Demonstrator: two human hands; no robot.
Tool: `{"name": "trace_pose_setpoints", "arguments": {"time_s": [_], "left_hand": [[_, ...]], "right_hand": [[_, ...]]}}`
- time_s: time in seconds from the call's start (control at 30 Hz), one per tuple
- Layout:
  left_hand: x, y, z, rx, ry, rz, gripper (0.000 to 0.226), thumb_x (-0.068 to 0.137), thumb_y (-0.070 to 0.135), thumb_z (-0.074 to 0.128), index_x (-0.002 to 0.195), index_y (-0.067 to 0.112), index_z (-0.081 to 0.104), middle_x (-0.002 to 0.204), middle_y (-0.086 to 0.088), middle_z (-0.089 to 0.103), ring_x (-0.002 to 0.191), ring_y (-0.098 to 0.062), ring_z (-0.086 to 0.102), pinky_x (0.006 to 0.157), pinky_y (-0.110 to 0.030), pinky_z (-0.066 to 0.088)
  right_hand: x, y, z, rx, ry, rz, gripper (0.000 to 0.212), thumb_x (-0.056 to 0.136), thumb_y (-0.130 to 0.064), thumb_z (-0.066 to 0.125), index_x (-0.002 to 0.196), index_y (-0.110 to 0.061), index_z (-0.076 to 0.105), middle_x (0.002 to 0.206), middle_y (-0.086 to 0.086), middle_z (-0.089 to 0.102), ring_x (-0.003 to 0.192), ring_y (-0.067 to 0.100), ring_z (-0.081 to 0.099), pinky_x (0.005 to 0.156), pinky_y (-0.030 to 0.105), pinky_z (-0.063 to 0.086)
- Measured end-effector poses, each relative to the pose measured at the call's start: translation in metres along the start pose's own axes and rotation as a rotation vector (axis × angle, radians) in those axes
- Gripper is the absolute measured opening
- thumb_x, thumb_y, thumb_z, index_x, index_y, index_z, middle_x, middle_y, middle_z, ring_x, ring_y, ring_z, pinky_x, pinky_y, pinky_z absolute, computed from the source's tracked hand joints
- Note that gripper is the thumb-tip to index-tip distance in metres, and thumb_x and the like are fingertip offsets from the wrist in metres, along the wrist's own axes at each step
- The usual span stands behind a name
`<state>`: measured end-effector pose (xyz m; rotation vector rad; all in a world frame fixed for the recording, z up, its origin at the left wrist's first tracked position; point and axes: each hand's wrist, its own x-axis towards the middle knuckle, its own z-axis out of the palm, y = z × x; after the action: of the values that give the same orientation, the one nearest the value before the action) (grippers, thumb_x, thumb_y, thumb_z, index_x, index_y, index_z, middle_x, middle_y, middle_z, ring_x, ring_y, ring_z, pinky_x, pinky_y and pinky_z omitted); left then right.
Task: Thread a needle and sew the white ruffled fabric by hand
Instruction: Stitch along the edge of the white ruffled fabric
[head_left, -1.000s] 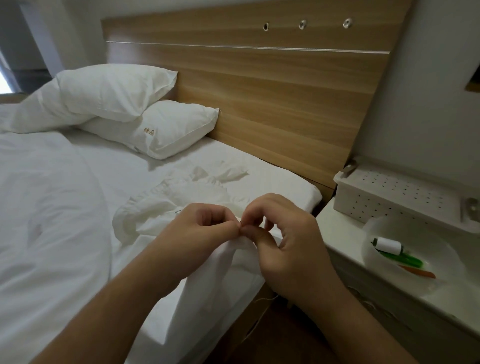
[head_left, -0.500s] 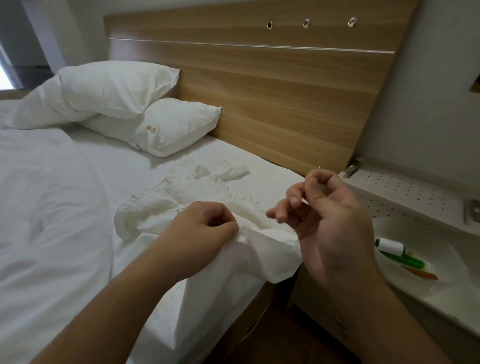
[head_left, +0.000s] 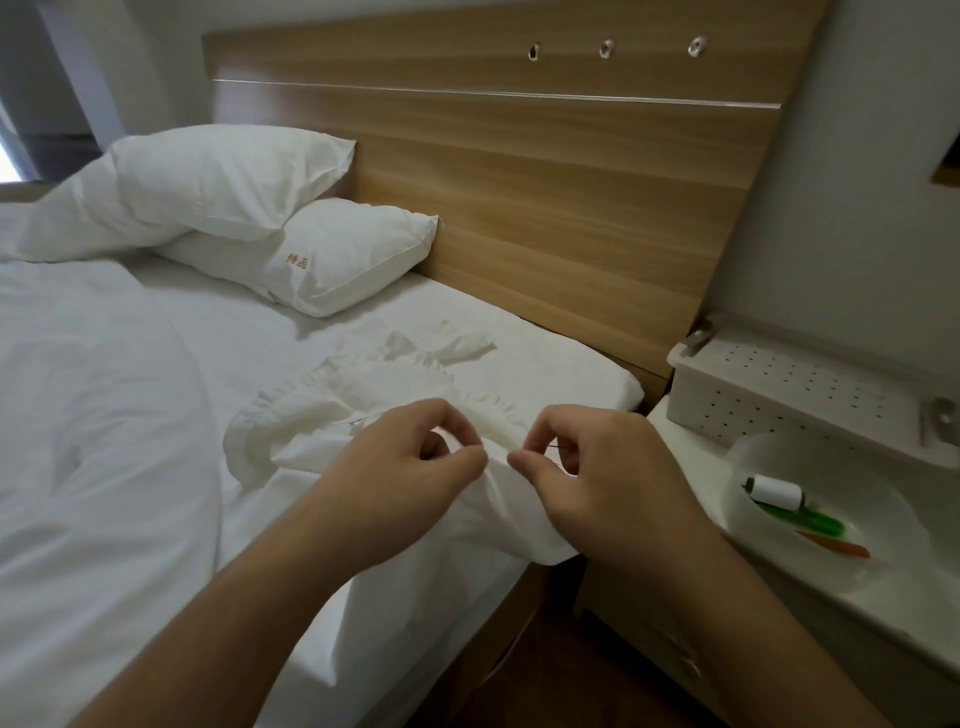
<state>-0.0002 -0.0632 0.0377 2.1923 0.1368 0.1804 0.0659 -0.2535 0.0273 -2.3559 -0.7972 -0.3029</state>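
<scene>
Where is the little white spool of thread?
In the head view, the white spool lies on the right, in the clear bowl on the nightstand, touching a green tool.

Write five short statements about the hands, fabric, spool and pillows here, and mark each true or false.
1. The left hand pinches the fabric. True.
2. The right hand rests in the bowl. False: it is at the fabric, pinching what looks like a needle.
3. The spool lies in the bowl. True.
4. The spool is on the bed. False: it is in the bowl on the nightstand.
5. Two pillows lie by the headboard. True.
</scene>
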Motion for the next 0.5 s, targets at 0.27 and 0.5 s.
{"name": "trace_pose_setpoints", "arguments": {"time_s": [0.27, 0.5], "left_hand": [[-0.001, 0.001, -0.002, -0.026, -0.034, 0.102, 0.021, 0.101, 0.038, 0.066, 0.085, 0.034, 0.078, 0.06, -0.001, 0.058, 0.055, -0.022, 0.05, 0.06, -0.029, 0.039], [0.001, -0.004, -0.002, 0.018, -0.013, 0.11, 0.021, 0.1, 0.037, 0.065, 0.084, 0.035, 0.078, 0.081, 0.001, 0.075, 0.079, -0.02, 0.07, 0.078, -0.044, 0.057]], "right_hand": [[0.007, 0.007, -0.006, 0.45, 0.273, 0.352, 0.021, 0.092, -0.027, 0.076, 0.073, -0.021, 0.07, 0.062, -0.007, 0.064, 0.06, 0.006, 0.058, 0.058, 0.023, 0.045], [0.003, 0.008, -0.016, 0.573, 0.206, 0.328, 0.031, 0.088, 0.001, 0.064, 0.105, -0.025, 0.066, 0.059, 0.003, 0.051, 0.053, 0.012, 0.046, 0.047, 0.023, 0.041]]}}
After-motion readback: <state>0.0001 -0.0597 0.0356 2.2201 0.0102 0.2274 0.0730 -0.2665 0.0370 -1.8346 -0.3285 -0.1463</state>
